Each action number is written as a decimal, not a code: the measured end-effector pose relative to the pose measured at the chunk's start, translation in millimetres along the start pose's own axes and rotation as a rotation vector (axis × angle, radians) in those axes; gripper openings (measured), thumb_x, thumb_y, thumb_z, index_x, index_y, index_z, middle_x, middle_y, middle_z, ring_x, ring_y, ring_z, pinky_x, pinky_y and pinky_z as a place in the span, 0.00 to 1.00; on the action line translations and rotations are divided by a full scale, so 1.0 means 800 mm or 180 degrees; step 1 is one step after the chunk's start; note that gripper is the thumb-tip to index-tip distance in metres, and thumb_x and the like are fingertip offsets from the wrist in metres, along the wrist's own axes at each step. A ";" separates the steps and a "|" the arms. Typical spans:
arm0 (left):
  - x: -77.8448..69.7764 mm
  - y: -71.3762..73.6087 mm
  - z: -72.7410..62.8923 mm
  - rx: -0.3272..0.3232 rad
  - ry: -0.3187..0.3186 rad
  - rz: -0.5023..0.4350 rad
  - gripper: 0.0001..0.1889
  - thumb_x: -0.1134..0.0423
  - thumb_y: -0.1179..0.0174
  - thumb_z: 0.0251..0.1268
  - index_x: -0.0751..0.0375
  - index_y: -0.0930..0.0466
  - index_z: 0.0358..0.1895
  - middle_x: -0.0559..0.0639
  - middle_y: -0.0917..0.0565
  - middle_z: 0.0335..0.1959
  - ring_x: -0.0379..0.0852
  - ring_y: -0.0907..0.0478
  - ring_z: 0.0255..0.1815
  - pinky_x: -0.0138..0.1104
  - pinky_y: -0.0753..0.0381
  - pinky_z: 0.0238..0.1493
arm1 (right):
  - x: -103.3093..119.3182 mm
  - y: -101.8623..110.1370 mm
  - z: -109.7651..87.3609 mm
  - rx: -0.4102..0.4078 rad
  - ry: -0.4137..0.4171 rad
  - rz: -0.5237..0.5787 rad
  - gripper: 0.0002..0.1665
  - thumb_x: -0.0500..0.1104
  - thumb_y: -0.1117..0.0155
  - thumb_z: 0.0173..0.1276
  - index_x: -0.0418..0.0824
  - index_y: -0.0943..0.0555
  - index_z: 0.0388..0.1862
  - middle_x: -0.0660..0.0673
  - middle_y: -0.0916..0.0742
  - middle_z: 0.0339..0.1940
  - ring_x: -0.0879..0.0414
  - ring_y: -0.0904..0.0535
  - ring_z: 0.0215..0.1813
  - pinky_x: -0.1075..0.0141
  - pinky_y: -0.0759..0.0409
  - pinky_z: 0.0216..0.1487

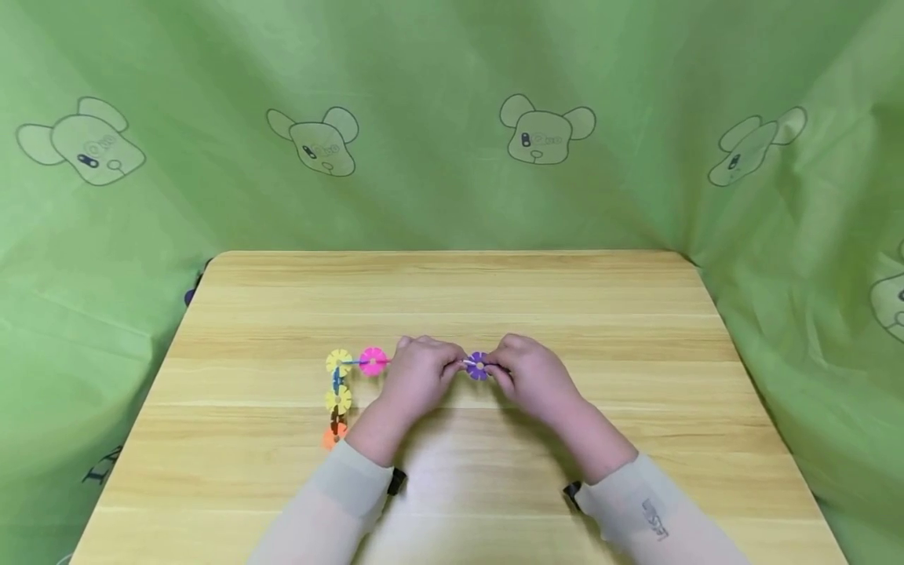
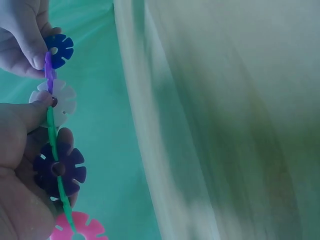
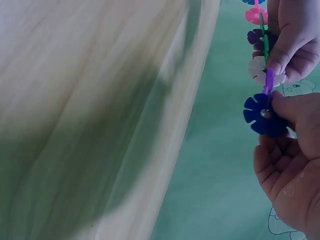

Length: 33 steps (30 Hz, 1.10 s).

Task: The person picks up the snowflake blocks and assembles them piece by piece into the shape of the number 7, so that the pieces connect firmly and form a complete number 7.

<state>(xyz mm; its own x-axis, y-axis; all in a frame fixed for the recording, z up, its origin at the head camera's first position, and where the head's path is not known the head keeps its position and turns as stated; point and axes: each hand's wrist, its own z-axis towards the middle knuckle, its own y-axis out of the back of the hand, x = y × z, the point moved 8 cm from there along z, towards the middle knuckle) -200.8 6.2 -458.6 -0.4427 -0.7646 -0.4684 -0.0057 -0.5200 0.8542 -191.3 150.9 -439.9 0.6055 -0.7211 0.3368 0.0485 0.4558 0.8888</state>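
Note:
A chain of notched plastic snowflake discs runs between my two hands. My left hand (image 1: pixel 421 373) pinches the white disc (image 2: pixel 65 102) between thumb and fingers. My right hand (image 1: pixel 533 377) grips the dark blue disc (image 3: pixel 257 115) at its edge. Between these two discs sits a purple disc (image 1: pixel 478 366), slotted into both and seen edge-on in the wrist views. Green discs (image 2: pixel 52 132), also edge-on, and a dark purple disc (image 2: pixel 75 172) lie along my left palm. Beyond that hand the chain continues with a pink disc (image 1: pixel 372 362).
From the pink disc the chain reaches a yellow disc (image 1: pixel 339 362) at a corner, then turns toward me through another yellow disc (image 1: pixel 338 400) to an orange disc (image 1: pixel 332 436) beside my left forearm. Beneath is a wooden table (image 1: pixel 600 290), with green curtain (image 1: pixel 438 204) around it.

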 end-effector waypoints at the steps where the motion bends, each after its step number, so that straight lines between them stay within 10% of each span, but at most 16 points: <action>1: 0.000 -0.001 0.000 0.0002 -0.0012 0.0021 0.06 0.55 0.32 0.74 0.48 0.08 0.45 0.42 0.08 0.46 0.44 0.13 0.46 0.42 0.26 0.52 | 0.000 -0.002 -0.001 0.0019 -0.0012 -0.0042 0.05 0.36 0.22 0.67 0.36 0.09 0.40 0.49 0.16 0.32 0.55 0.21 0.33 0.62 0.16 0.36; 12: -0.013 0.003 0.001 -0.0063 -0.0171 0.0221 0.12 0.54 0.31 0.73 0.52 0.10 0.53 0.44 0.11 0.58 0.49 0.17 0.60 0.60 0.35 0.75 | -0.004 0.007 -0.019 -0.0558 0.0138 0.0131 0.04 0.31 0.23 0.64 0.35 0.10 0.38 0.48 0.18 0.30 0.56 0.25 0.31 0.63 0.19 0.32; 18: -0.007 0.039 -0.012 -0.0565 0.0066 -0.0014 0.14 0.54 0.26 0.66 0.55 0.11 0.51 0.49 0.14 0.61 0.55 0.22 0.65 0.66 0.45 0.78 | -0.013 0.017 -0.026 -0.0865 0.0152 0.0209 0.07 0.28 0.22 0.60 0.34 0.11 0.37 0.47 0.18 0.30 0.57 0.25 0.31 0.63 0.19 0.30; 27: 0.052 0.101 -0.072 -0.1690 0.0526 -0.0153 0.11 0.62 0.22 0.61 0.62 0.13 0.41 0.53 0.13 0.38 0.54 0.18 0.42 0.52 0.27 0.50 | -0.025 0.027 -0.034 -0.1056 0.0115 0.0195 0.10 0.25 0.21 0.56 0.31 0.11 0.36 0.46 0.17 0.29 0.58 0.25 0.30 0.63 0.19 0.28; 33: 0.096 0.108 -0.103 -0.1687 0.1088 0.0158 0.15 0.58 0.19 0.56 0.61 0.16 0.35 0.51 0.17 0.30 0.50 0.21 0.31 0.47 0.30 0.40 | -0.030 0.030 -0.037 -0.1153 0.0073 0.0207 0.11 0.24 0.21 0.54 0.31 0.11 0.36 0.47 0.17 0.28 0.60 0.26 0.29 0.70 0.25 0.29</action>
<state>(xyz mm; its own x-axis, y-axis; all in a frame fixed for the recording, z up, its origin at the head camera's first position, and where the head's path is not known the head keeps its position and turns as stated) -161.7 -128.9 -439.4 -0.1192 -0.8256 -0.5516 0.4911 -0.5318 0.6899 -181.1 194.4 -436.0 0.6340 -0.6745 0.3783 0.2848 0.6585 0.6966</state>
